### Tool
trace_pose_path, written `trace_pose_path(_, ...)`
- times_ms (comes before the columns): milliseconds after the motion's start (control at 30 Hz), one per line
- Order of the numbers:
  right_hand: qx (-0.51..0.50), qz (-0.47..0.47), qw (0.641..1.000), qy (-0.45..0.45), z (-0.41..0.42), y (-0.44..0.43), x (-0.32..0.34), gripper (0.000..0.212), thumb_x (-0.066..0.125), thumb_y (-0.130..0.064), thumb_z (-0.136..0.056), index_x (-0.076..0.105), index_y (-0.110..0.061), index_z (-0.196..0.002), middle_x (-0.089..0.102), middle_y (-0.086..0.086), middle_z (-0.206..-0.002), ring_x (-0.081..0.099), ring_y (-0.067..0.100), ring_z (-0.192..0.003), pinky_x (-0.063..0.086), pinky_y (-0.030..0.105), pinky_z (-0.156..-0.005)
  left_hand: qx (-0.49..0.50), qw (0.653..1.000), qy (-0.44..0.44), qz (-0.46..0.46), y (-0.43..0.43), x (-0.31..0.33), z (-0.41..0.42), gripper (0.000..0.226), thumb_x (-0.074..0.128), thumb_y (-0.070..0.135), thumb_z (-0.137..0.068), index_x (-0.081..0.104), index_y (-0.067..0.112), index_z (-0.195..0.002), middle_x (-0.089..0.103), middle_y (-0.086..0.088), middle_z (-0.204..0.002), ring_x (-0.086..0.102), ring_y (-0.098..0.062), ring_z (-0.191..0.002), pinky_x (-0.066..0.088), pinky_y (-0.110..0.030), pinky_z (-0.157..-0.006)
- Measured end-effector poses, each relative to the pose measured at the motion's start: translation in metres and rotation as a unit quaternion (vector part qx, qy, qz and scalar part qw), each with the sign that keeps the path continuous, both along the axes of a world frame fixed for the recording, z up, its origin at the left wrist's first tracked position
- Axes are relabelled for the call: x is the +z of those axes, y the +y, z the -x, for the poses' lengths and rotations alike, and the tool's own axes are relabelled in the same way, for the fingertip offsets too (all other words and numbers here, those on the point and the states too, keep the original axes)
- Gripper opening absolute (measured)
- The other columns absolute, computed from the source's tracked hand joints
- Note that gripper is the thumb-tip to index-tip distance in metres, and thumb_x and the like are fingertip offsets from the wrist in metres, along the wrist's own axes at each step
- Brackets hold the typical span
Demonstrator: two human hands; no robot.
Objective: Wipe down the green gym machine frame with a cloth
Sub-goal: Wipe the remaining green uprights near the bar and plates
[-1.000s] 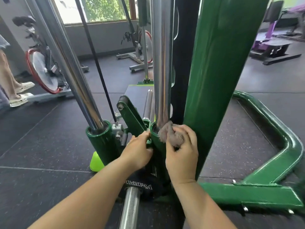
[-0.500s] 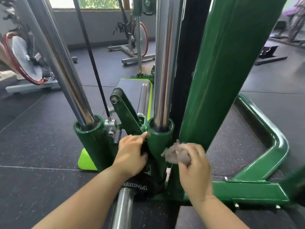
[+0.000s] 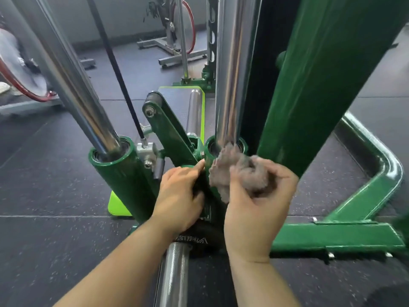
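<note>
Right hand (image 3: 257, 202): fingers curled round a bunched grey-brown cloth (image 3: 234, 171), gripping it. The cloth lies against the top rim of the green collar (image 3: 209, 151) at the foot of the near chrome guide rod (image 3: 232, 69), its upper edge touching the base of the rod. Half a second earlier the cloth sat lower, beside the collar's side wall; 1 second ago it was at the rim. Judgement: an up-and-down scrubbing stroke on this collar, now back at the top of its travel.

Left hand (image 3: 179, 196): fingers bent and pressed against the dark fitting just left of the collar, index finger extended toward it. It holds nothing loose and has kept the same bracing position across all 3 views.

The cloth is blurred in the picture, consistent with active rubbing.

Task status, as judged: work is confined to 1 small joint. The large green upright (image 3: 321, 85) just to the right, the second collar (image 3: 117, 165) to the left and the base frame (image 3: 345, 235) on the floor show no cloth contact at present.
</note>
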State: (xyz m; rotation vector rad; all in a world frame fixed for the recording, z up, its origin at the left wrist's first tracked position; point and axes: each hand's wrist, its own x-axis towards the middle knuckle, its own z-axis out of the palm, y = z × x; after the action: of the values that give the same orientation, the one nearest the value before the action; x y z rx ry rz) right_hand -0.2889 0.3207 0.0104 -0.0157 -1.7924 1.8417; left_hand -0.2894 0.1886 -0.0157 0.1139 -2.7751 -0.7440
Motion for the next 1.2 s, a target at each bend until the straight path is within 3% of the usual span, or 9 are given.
trace_pose_path(133,-0.002,-0.037,0.999,0.024,0.012,0.002,-0.068,0.018,0.065,-0.011,-0.087,0.06,-0.011,-0.104,0.06,-0.005,-0.128,0.057,0.012,-0.122,0.045,0.023,-0.104,0.009,1.0,0.007,0.002,0.001,-0.003,0.0,0.08,0.044,0.025,-0.069,0.042,0.026,-0.149,0.056,0.014,-0.115,0.034,-0.006,-0.118,0.014,-0.018,-0.107)
trace_pose_path(300,0.058,-0.026,0.996,0.065,0.005,0.005,-0.093,0.036,0.063,0.003,-0.085,0.061,-0.011,-0.119,0.058,0.002,-0.135,0.053,0.013,-0.13,0.045,0.031,-0.106,0.02,0.999,0.02,-0.014,0.001,-0.003,-0.003,0.079,0.045,0.021,-0.067,0.045,0.041,-0.144,0.059,0.016,-0.12,0.042,-0.016,-0.122,0.03,-0.038,-0.112)
trace_pose_path(433,0.192,-0.126,0.967,0.106,0.052,0.02,-0.04,0.015,0.06,-0.008,-0.09,0.051,-0.019,-0.095,0.057,0.017,-0.124,0.044,0.034,-0.138,0.036,0.038,-0.113,0.015,0.998,0.038,-0.056,0.005,-0.005,0.0,0.065,0.062,0.0,-0.076,0.059,0.06,-0.103,0.065,0.018,-0.094,0.057,-0.01,-0.097,0.046,-0.034,-0.088)
trace_pose_path(567,0.113,-0.023,0.984,0.136,0.028,0.009,-0.103,0.032,0.057,-0.011,-0.093,0.058,-0.005,-0.125,0.049,0.007,-0.146,0.047,0.017,-0.137,0.042,0.035,-0.11,0.035,0.998,0.041,-0.04,0.016,-0.004,-0.002,0.077,0.048,0.009,-0.064,0.053,0.051,-0.128,0.059,0.035,-0.097,0.048,-0.005,-0.103,0.035,-0.02,-0.097)
trace_pose_path(700,0.123,-0.01,0.989,0.075,0.012,0.012,-0.13,0.054,0.061,-0.022,-0.09,0.049,-0.015,-0.141,0.046,0.005,-0.151,0.044,0.018,-0.14,0.043,0.038,-0.11,0.061,0.996,0.062,-0.017,0.023,-0.007,-0.004,0.083,0.045,0.009,-0.061,0.054,0.038,-0.138,0.066,0.018,-0.11,0.049,-0.013,-0.113,0.033,-0.032,-0.102)
trace_pose_path(800,0.162,0.081,0.979,0.093,0.023,0.013,-0.099,0.055,0.069,-0.004,-0.083,0.054,-0.022,-0.133,0.06,0.011,-0.137,0.056,0.025,-0.129,0.048,0.043,-0.104,0.077,0.995,0.056,-0.008,0.024,-0.005,-0.001,0.082,0.047,0.009,-0.062,0.053,0.035,-0.14,0.067,0.013,-0.116,0.051,-0.014,-0.113,0.035,-0.035,-0.102)
trace_pose_path(900,0.149,0.085,0.97,0.172,0.045,0.02,-0.075,0.043,0.07,0.009,-0.084,0.061,-0.022,-0.112,0.064,0.01,-0.128,0.061,0.019,-0.123,0.051,0.039,-0.1,0.082,0.995,0.053,-0.003,0.023,-0.01,-0.002,0.077,0.05,0.008,-0.065,0.053,0.043,-0.134,0.066,0.016,-0.11,0.052,-0.017,-0.109,0.038,-0.041,-0.101)
trace_pose_path(1000,0.101,-0.025,0.975,0.195,0.043,0.015,-0.093,0.033,0.072,-0.003,-0.085,0.067,-0.012,-0.117,0.059,0.014,-0.125,0.058,0.013,-0.119,0.044,0.02,-0.101,0.071,0.995,0.068,-0.021,0.023,-0.011,-0.003,0.068,0.057,0.002,-0.075,0.052,0.05,-0.123,0.063,0.02,-0.106,0.052,-0.014,-0.107,0.04,-0.043,-0.1)
trace_pose_path(1200,0.1,-0.075,0.976,0.176,0.03,0.025,-0.106,0.042,0.074,-0.01,-0.081,0.063,-0.014,-0.122,0.055,0.011,-0.115,0.053,-0.005,-0.108,0.044,0.012,-0.093,0.062,0.963,0.2,-0.17,0.039,-0.017,-0.027,0.056,0.051,0.021,-0.076,0.055,0.032,-0.131,0.061,0.018,-0.127,0.056,-0.008,-0.122,0.044,-0.028,-0.104)
